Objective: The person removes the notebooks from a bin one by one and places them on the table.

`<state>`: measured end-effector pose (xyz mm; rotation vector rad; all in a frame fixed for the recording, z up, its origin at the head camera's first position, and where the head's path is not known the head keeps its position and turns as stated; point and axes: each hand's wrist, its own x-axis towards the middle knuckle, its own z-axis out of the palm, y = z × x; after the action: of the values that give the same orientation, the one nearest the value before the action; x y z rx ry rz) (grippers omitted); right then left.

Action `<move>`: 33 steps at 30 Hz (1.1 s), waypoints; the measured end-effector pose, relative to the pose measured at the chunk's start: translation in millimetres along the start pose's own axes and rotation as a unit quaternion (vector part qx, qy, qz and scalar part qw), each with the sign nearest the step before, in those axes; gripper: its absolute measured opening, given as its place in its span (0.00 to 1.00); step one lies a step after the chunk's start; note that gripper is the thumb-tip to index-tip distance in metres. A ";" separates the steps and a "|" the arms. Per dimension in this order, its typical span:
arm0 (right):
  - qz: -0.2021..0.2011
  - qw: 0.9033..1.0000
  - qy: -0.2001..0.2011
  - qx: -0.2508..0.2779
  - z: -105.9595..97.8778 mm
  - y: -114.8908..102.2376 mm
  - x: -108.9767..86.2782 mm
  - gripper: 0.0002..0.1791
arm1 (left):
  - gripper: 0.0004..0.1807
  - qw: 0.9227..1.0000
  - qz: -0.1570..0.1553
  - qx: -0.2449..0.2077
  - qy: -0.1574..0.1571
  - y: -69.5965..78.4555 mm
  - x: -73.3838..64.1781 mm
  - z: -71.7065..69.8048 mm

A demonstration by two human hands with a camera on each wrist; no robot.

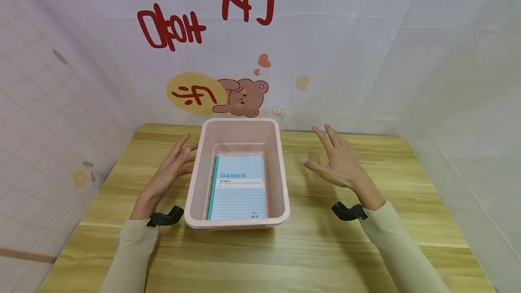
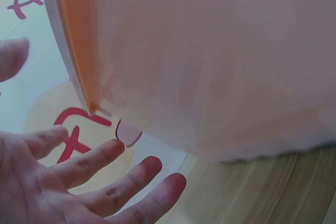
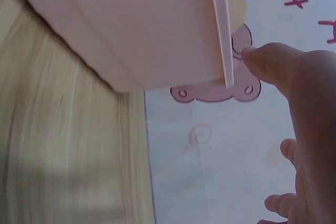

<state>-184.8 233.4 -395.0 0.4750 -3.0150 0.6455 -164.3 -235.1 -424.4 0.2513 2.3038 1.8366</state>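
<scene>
A pale pink plastic bin (image 1: pixel 281 162) stands on the wooden table. Inside it lies a light blue notebook (image 1: pixel 239 198) with a teal spine and "Gambit" printed on the cover. My left hand (image 1: pixel 168 171) is beside the bin's left wall, fingers spread; in the left wrist view a gap shows between the fingertips (image 2: pixel 176 182) and the bin. Off to the right of the bin, my right hand (image 1: pixel 339 162) hovers with its fingers extended and holds nothing. The bin's side (image 3: pixel 142 30) also shows in the right wrist view, apart from the thumb.
The wooden table (image 1: pixel 228 266) reaches back to a white cloth backdrop (image 1: pixel 346 49) printed with red characters and a bear (image 1: pixel 246 98). More cloth hangs at the left and right sides. Each wrist wears a black band.
</scene>
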 end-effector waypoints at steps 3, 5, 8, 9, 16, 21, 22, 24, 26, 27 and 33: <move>-0.012 1.000 0.001 -0.003 -3.3 -10.1 2.9 0.54 | 0.37 1.000 -0.014 -0.011 -0.002 5.0 -1.8 3.5; -0.020 1.000 -0.001 -0.001 -6.3 -17.4 6.3 0.53 | 0.37 1.000 -0.019 -0.021 -0.002 6.9 -3.6 4.5; -0.028 1.000 -0.007 0.002 -11.2 -28.4 11.0 0.53 | 0.37 0.999 -0.021 -0.040 0.001 10.3 -5.8 6.7; -0.031 0.999 -0.010 0.004 -12.6 -32.2 12.6 0.53 | 0.38 0.999 -0.022 -0.047 0.004 11.7 -6.6 7.7; -0.052 0.998 -0.029 0.011 -18.1 -58.3 24.5 0.52 | 0.40 0.997 -0.023 -0.068 0.027 16.8 -9.3 12.0; -0.075 0.996 -0.039 0.011 -20.4 -77.3 33.1 0.53 | 0.41 0.994 -0.037 -0.094 0.033 20.6 -10.7 15.4; -0.080 0.996 -0.040 0.009 -20.5 -80.9 34.9 0.54 | 0.41 0.993 -0.041 -0.104 0.034 21.2 -10.9 16.0; -0.088 0.995 -0.043 0.002 -20.3 -88.0 38.3 0.54 | 0.40 0.990 -0.046 -0.125 0.036 22.1 -11.1 17.2; -0.094 0.994 -0.049 -0.007 -19.4 -95.4 41.6 0.54 | 0.40 0.988 -0.050 -0.142 0.038 22.6 -11.2 18.0; -0.098 0.994 -0.051 -0.012 -18.7 -99.1 43.1 0.54 | 0.40 0.987 -0.053 -0.148 0.040 22.5 -11.3 18.2; -0.106 0.992 -0.065 -0.035 -10.9 -119.7 55.4 0.53 | 0.39 0.986 -0.059 -0.150 0.042 21.6 -10.9 18.6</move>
<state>-202.2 117.8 -332.9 0.8510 -3.0316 0.5118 -148.7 -215.5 -407.0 -0.0052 2.0035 2.1330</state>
